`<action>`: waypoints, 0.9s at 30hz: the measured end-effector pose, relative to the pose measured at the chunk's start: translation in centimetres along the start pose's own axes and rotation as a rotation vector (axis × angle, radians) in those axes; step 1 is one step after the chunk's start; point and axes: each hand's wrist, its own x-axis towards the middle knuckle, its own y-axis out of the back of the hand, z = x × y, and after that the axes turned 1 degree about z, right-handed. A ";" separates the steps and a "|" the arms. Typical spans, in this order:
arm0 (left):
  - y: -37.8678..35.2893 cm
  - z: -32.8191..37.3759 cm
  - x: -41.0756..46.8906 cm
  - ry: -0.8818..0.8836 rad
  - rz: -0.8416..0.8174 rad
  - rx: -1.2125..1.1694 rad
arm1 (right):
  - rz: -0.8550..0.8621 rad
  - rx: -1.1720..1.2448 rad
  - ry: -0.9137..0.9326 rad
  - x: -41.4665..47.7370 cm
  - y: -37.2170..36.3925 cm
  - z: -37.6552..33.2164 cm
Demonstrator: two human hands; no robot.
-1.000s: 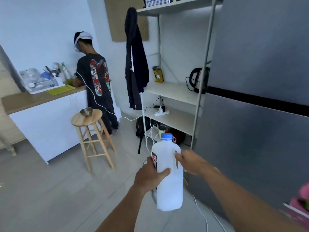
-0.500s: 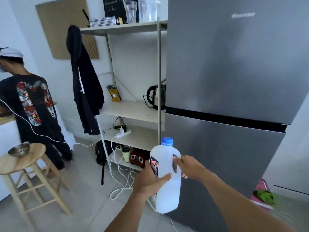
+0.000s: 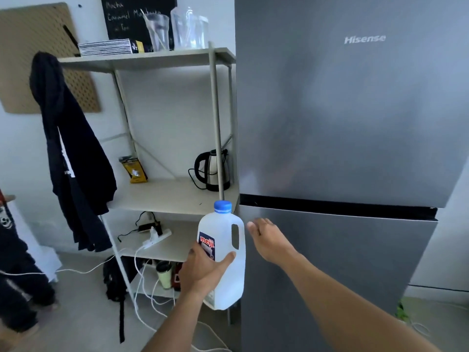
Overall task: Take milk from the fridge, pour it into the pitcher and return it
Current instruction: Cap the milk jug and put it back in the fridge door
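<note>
The tall grey steel 2-door fridge (image 3: 355, 123) fills the right of the view, with both doors closed and a dark seam between them. Just left of the fridge's lower door, at the height of that seam, the white translucent plastic milk jug (image 3: 222, 231) stands upright in the air, its round blue cap (image 3: 222, 207) screwed on and its red and blue label turned left, away from the fridge. The left hand (image 3: 203, 273) grips the jug around its lower body, with the thumb wrapped across the front face. The right hand (image 3: 266, 240) is clear of the jug, just beside its handle, fingers straight and loosely spread before the upper left corner of the fridge's lower door. Whether it touches the door cannot be told.

Directly left of the fridge stands a pale metal-framed shelf unit (image 3: 172, 194). A black and steel electric kettle (image 3: 214, 170) sits on its middle shelf, close to the fridge wall, and 2 clear vessels (image 3: 157, 31) stand on top. Farther from the fridge, a black jacket (image 3: 73, 158) hangs off the unit's far corner.
</note>
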 end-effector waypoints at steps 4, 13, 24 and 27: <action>-1.3 0.0 3.0 -0.001 0.005 0.026 | -0.035 -0.155 -0.050 2.9 -1.2 0.6; -3.8 -0.4 6.6 0.036 0.007 -0.051 | -0.027 -0.419 -0.032 7.9 -2.6 1.7; -4.6 -1.7 6.3 0.030 0.000 -0.029 | 0.020 -0.581 -0.139 9.6 -2.9 1.8; -4.4 -1.8 6.0 0.026 0.002 -0.019 | 0.017 -0.544 -0.144 9.5 -2.6 1.3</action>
